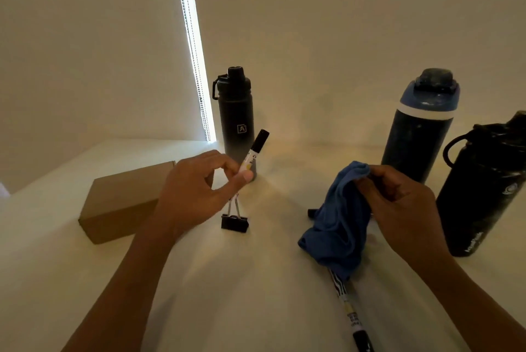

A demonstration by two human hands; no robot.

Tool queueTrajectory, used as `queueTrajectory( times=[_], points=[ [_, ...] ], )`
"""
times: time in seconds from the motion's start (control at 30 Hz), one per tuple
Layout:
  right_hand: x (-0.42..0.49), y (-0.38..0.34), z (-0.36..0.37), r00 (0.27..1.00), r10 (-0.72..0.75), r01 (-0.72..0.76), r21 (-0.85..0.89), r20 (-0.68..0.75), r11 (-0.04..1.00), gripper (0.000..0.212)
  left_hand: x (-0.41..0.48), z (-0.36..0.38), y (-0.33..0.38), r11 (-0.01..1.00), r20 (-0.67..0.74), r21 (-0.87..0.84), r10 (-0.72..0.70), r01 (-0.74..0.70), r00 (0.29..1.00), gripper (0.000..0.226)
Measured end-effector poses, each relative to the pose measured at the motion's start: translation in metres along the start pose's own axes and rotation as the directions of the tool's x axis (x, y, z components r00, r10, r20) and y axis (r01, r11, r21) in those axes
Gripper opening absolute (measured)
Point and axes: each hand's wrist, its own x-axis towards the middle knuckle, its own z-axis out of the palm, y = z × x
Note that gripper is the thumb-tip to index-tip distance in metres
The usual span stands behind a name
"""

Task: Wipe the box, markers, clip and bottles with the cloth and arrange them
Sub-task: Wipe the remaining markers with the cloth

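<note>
The cloth [338,223], blue and bunched, hangs from the right hand [398,203], whose fingers curl round its top edge, just above the white table [256,280]. Its lower end covers the far end of a marker [351,314] lying flat toward the near edge. The left hand [196,192] pinches a second marker [254,152], tilted with its black cap up. Below it the clip [234,220] rests on the table, with the box [125,203] to its left. A black bottle [236,121] stands behind, and a blue-capped bottle [421,129] and a dark bottle [484,189] stand upright at the right.
</note>
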Motion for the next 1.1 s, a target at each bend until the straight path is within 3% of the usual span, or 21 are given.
queueTrajectory(
  times=[0.13, 0.27, 0.4, 0.6, 0.77, 0.93, 1.0, 1.1],
  points=[
    [-0.002, -0.002, 0.001, 1.000, -0.008, 0.008, -0.028, 0.009, 1.000, 0.016, -0.008, -0.015, -0.019, 0.984, -0.145, 0.016, -0.171, 0.175, 0.975, 0.028],
    [-0.004, -0.001, 0.003, 0.999, -0.013, 0.015, -0.051, 0.036, 0.999, 0.014, -0.023, -0.016, -0.030, 0.933, -0.120, 0.215, -0.268, 0.289, 0.956, 0.034],
    [-0.003, -0.001, 0.003, 0.999, 0.010, -0.011, 0.013, 0.031, 1.000, 0.017, -0.045, -0.016, -0.036, 0.818, -0.009, 0.514, -0.297, 0.259, 0.955, 0.035],
    [0.005, -0.001, -0.005, 0.989, 0.126, -0.111, 0.169, -0.081, 0.979, 0.013, -0.060, -0.016, -0.033, 0.723, -0.004, 0.634, -0.351, 0.274, 0.936, 0.037],
    [0.006, -0.006, -0.013, 0.983, 0.160, -0.132, 0.253, -0.094, 0.958, 0.017, -0.056, -0.016, -0.029, 0.747, -0.010, 0.626, -0.279, 0.224, 0.960, 0.041],
    [0.010, -0.023, -0.025, 0.980, 0.092, -0.041, 0.272, -0.179, 0.961, 0.023, -0.042, -0.008, 0.001, 0.911, -0.109, 0.387, -0.104, 0.138, 0.989, 0.029],
    [0.014, -0.026, -0.030, 0.964, 0.081, -0.009, 0.272, -0.252, 0.962, 0.027, -0.036, 0.004, 0.017, 0.956, -0.030, 0.293, -0.016, 0.024, 0.999, 0.031],
    [0.017, -0.025, -0.033, 0.954, 0.057, 0.022, 0.260, -0.294, 0.965, 0.035, -0.035, 0.027, 0.039, 0.969, 0.240, 0.140, 0.166, -0.204, 0.956, 0.028]
  ],
)
